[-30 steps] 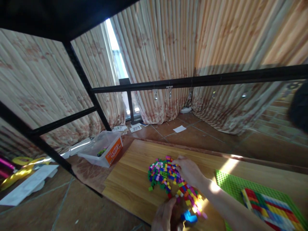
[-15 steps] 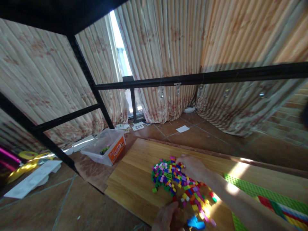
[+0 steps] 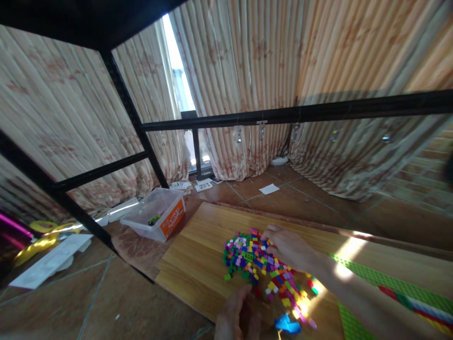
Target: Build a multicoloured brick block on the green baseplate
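Note:
A spread of small, many-coloured toy bricks [image 3: 247, 257] lies on the wooden board. My right hand [image 3: 285, 243] reaches over the far edge of this pile. Its bent fingers are a little apart and their tips touch the bricks; nothing shows held in them. At the near side of the pile is my left hand [image 3: 233, 311], thumb and fingers apart and curved, with no brick visible between them. Close by its fingertips lies a red brick [image 3: 256, 290]. To its right is a blue piece [image 3: 287, 325]. Under my right forearm lies a green studded baseplate [image 3: 357, 326], partly hidden, with rows of coloured bricks on it.
The wooden board [image 3: 187, 250] rests low over the tiled floor. Beyond its left end stands a clear plastic box [image 3: 141, 229] with an orange label and a few pieces inside. A black metal frame [image 3: 226, 122] crosses behind, before long curtains [image 3: 255, 61]. White paper [image 3: 269, 189] lies on the floor.
My left hand has moved slightly left, with its thumb and fingers spreading apart. My right hand has shifted slightly right along the far edge of the pile.

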### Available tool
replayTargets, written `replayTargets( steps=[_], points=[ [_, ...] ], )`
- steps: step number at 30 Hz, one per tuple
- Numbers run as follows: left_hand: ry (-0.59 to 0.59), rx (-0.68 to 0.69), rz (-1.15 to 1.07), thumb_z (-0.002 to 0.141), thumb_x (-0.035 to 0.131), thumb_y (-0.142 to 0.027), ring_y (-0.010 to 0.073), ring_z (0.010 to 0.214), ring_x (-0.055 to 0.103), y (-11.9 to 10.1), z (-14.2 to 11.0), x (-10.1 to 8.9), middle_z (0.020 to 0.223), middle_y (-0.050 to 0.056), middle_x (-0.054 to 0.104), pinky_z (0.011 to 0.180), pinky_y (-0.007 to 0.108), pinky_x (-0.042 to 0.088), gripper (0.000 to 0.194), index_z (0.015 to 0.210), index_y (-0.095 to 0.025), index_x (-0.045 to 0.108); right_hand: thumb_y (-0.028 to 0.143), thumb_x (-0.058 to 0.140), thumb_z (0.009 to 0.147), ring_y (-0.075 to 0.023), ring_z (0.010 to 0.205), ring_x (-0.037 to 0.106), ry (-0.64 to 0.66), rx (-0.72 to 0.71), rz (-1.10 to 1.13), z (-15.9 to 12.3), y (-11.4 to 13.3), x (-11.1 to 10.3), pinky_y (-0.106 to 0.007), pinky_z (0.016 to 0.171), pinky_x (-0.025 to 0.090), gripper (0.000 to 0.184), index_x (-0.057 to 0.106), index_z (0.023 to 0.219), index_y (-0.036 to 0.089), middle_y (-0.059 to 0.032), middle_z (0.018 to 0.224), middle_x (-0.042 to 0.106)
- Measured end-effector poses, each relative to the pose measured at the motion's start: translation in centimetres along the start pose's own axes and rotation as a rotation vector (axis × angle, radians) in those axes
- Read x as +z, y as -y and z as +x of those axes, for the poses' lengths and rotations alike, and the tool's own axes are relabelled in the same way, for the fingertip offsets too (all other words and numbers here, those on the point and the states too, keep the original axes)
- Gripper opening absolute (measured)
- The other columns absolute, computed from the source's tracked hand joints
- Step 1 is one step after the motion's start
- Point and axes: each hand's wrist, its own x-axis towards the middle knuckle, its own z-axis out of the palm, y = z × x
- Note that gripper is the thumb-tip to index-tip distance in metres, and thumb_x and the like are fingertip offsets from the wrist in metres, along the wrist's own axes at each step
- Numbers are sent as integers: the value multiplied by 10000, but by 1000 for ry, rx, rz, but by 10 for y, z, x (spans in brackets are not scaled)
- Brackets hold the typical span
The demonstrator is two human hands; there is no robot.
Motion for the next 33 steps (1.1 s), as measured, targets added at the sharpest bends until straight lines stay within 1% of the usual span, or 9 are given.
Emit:
replayTargets(
  steps=[3,8,10,13,17,22,26,30,33],
  points=[
    [-21,-12,-106,802,552,-345,187,843,640,-24,21,2,954,97,683,763,267,515,401,1150,-152,603,234,496,847,-228,988,562,-62,-1,48,-14,9,-5,-339,846,424,169,596,981,210,-69,1017,606],
    [33,-33,-200,829,548,-346,147,715,605,-58,61,11,831,39,680,642,234,474,320,1088,-168,609,227,503,823,-207,922,583,-109,10,186,-34,29,-6,-318,786,442,151,590,945,207,-54,979,617],
    [48,-58,-275,790,592,-298,135,688,596,-61,69,16,777,29,673,632,223,460,263,1006,-156,636,217,513,800,-196,863,596,-110,42,237,-40,35,-5,-310,742,449,148,591,926,212,-44,950,630],
    [86,-181,-448,712,660,-270,102,555,542,-59,72,22,635,2,629,535,201,417,228,888,-125,648,205,520,769,-163,725,593,-116,83,356,-49,42,-4,-282,659,451,101,591,839,222,-11,825,647],
    [169,-335,-666,592,771,-346,59,425,450,-54,69,24,526,-21,583,443,183,349,346,797,-102,636,203,517,759,-125,604,565,-116,120,585,-59,42,-1,-232,571,439,74,585,737,220,29,637,620],
    [277,-482,-711,515,819,-362,81,458,519,-54,69,22,538,3,606,458,187,397,439,814,-91,647,248,525,770,-127,601,594,-105,149,845,-67,32,11,-223,545,461,135,631,837,199,21,642,649],
    [273,-377,-582,644,723,-292,89,510,547,-57,70,21,610,7,629,507,200,437,303,869,-103,648,245,524,765,-122,568,574,-133,195,815,-83,26,19,-218,520,443,161,633,875,204,26,635,632],
    [170,-109,-164,696,610,-161,132,666,611,-56,72,18,744,34,679,625,234,476,176,859,-136,671,172,535,701,-109,523,528,-94,244,549,-116,29,30,-206,499,388,69,589,719,210,42,577,581],
    [172,30,95,731,550,-121,146,726,627,-54,71,18,789,33,695,687,255,475,204,878,-168,682,127,505,691,-104,534,541,-23,226,439,-140,36,43,-196,499,365,108,562,682,218,39,611,602]
  ],
)
